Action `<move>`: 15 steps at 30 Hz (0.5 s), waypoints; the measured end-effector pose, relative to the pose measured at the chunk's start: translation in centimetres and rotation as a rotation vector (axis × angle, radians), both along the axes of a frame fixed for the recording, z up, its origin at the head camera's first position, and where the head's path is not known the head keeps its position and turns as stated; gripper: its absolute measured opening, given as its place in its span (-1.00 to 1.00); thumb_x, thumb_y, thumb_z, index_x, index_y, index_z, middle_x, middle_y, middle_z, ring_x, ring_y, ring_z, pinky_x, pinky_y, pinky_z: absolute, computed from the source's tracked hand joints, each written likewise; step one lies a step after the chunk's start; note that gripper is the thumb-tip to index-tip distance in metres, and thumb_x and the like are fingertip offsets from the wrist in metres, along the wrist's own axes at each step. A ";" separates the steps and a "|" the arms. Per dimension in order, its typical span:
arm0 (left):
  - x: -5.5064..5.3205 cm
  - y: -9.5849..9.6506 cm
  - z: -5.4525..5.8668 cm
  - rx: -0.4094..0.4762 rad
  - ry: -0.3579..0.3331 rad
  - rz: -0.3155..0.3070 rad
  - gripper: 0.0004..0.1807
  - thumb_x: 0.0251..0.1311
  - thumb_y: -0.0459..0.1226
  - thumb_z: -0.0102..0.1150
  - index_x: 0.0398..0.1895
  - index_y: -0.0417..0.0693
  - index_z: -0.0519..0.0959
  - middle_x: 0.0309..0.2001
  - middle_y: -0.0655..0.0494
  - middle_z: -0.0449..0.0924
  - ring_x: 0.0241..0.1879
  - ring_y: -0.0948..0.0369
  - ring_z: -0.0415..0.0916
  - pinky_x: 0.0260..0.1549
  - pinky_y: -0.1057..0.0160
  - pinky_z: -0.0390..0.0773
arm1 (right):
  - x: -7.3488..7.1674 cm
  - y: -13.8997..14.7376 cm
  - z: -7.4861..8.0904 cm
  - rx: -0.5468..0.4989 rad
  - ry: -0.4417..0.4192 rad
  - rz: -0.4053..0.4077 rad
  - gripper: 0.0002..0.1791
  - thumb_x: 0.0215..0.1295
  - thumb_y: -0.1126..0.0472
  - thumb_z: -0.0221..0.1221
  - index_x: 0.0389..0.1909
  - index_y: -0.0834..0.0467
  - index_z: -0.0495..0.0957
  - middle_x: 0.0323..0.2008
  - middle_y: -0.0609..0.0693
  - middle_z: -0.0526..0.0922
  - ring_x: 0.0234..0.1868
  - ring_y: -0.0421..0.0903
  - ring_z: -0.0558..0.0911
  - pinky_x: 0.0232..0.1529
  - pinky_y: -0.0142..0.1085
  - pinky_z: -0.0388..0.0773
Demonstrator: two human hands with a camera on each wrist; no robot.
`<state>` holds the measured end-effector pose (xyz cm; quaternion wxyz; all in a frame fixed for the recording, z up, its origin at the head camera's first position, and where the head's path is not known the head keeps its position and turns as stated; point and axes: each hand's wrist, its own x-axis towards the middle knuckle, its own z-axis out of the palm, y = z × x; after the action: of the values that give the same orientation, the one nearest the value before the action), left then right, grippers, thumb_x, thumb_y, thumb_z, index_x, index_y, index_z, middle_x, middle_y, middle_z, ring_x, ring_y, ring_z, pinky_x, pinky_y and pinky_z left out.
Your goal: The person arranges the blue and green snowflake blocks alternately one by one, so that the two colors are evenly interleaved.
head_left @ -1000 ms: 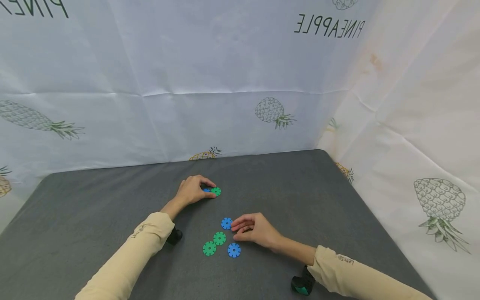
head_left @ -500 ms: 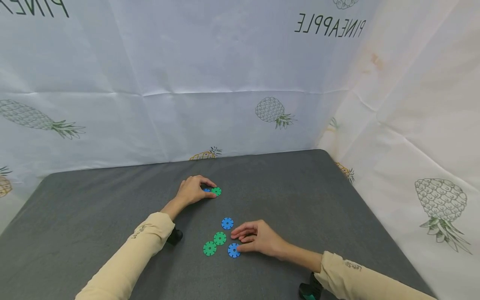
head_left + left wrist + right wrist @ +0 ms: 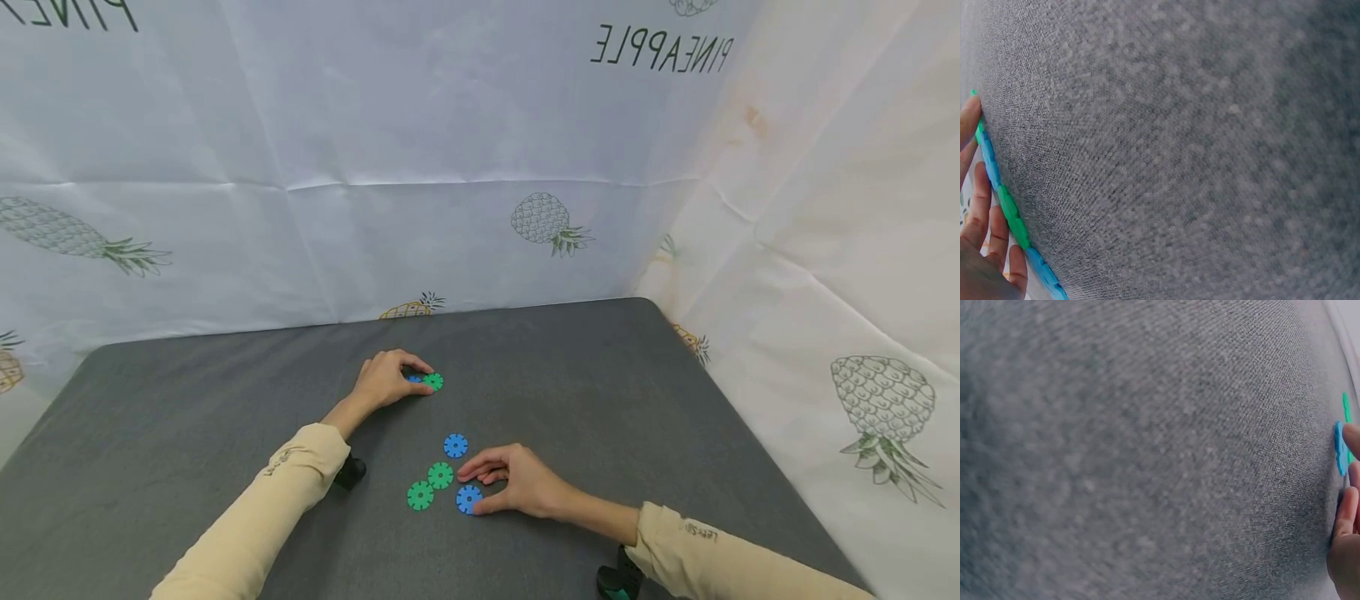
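My left hand (image 3: 385,379) pinches a notched green disc (image 3: 432,382) between thumb and index finger. A notched blue disc (image 3: 413,380) adjoins it, partly hidden behind the fingers. In the left wrist view they form a row of alternating discs, with another green disc (image 3: 1012,215) and another blue disc (image 3: 1045,272) beside the other fingers. My right hand (image 3: 521,483) is low over the table, its thumb tip at the right edge of a loose blue disc (image 3: 468,500). Its other fingers extend above that disc, with a gap to the thumb.
Two overlapping green discs (image 3: 430,486) lie left of the right hand, and one blue disc (image 3: 455,446) lies just beyond it. The grey cloth-covered table (image 3: 570,375) ends at a pineapple-print curtain (image 3: 450,242) behind and on the right.
My right hand has drawn back from the farther blue disc toward the nearer one, its thumb now at that disc's edge. My left hand keeps its place on the green disc.
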<state>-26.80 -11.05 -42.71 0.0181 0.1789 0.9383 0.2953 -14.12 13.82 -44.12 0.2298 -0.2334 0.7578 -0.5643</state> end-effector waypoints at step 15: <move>-0.1 -0.1 0.0 0.003 -0.008 0.004 -0.71 -0.05 -0.08 0.48 -0.20 0.13 0.75 -0.10 0.08 0.63 -0.04 0.04 0.51 0.01 -0.15 0.27 | -0.3 -0.2 0.0 0.084 0.172 0.039 -0.66 -0.01 0.32 0.44 -0.14 0.18 0.67 -0.20 -0.03 0.72 -0.25 -0.27 0.62 -0.20 -0.39 0.56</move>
<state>-26.85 -11.12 -42.70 0.0210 0.1760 0.9382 0.2974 -14.43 13.64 -44.14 0.1843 -0.2859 0.7932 -0.5052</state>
